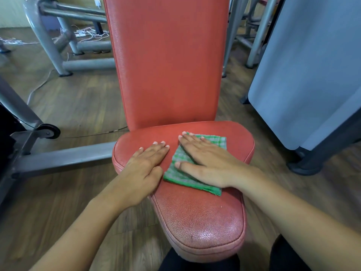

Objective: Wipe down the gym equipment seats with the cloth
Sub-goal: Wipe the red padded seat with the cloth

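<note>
Two flat hands and a green checked cloth [217, 142] on a red gym seat [197, 222].

The right hand [207, 163] lies spread, palm down, on the folded cloth, pressing it against the seat's wide rear part just in front of the upright red backrest [168, 65]. The left hand [144, 169] rests beside the cloth with fingers straight and together, palm on the bare padding, holding nothing. Grey machine frames [64, 157] stand on the wooden floor [68, 98] around it.

Folded green checked cloth [181, 173] flat on red padded seat [199, 218]
</note>
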The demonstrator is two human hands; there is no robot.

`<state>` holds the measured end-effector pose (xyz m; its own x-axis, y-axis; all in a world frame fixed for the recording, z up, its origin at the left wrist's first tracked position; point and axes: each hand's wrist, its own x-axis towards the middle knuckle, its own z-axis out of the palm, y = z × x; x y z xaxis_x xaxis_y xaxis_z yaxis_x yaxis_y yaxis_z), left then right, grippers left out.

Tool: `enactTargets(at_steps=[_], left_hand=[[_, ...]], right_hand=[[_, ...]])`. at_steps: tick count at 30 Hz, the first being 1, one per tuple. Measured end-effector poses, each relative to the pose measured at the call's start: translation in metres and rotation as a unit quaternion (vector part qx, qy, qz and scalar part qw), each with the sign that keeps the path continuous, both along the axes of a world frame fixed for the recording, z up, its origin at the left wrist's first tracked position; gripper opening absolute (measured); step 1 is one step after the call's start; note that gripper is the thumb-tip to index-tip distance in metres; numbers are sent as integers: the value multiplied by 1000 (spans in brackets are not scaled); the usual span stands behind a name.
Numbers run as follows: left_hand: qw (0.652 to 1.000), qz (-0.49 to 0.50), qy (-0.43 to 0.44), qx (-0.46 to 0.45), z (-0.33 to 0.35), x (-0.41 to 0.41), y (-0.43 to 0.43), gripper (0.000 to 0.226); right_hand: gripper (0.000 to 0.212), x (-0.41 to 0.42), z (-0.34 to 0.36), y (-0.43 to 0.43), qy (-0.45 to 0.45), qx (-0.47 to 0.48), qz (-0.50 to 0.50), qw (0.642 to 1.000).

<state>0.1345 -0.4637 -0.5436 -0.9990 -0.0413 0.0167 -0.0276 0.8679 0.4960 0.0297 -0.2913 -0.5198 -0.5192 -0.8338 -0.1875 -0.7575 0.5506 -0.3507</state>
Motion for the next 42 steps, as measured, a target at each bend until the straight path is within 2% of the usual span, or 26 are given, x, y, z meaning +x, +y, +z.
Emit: enactTargets(at_steps=[2,3,5,7,9,11,15,20,25,29,32,37,39,42], left_hand=[[1000,-3,-3,7,2,-1,-1,92],[1000,-6,-8,11,3,-2,-1,92],[999,-6,-24,20,8,-3,0,86],[999,32,-6,34,15,-7,3,77],[996,75,41,33,23,-16,11,74],[996,58,57,19,29,-29,30,73],[1000,-24,0,14,25,-60,74,61],[993,-44,-70,-90,9,-71,76,58],[989,23,-88,-121,4,-64,26,56],[982,53,-105,-146,-3,-96,18,57],[986,34,-95,-132,-2,-108,40,57],[992,-33,-70,-101,2,-54,31,59],[988,4,-74,-138,2,-45,8,69],[977,78,-97,-175,-2,-65,-4,58]], right_hand=[[68,-5,6,2,-53,-77,-46,995],[65,-11,9,6,-50,-119,-74,989],[59,-28,9,19,24,-154,-128,979],[57,-49,2,35,60,-115,-180,975],[56,-61,-9,45,44,-55,-208,976],[56,-63,-19,50,31,-34,-218,975],[53,-61,-25,50,46,-50,-223,973],[52,-62,-28,51,49,-53,-220,973],[57,-63,-28,50,67,-10,-215,974],[59,-63,-27,47,78,13,-214,974],[59,-63,-25,48,75,18,-212,974],[59,-63,-24,50,73,17,-206,976],[59,-62,-24,47,74,17,-207,975],[59,-63,-23,45,76,29,-213,974]])
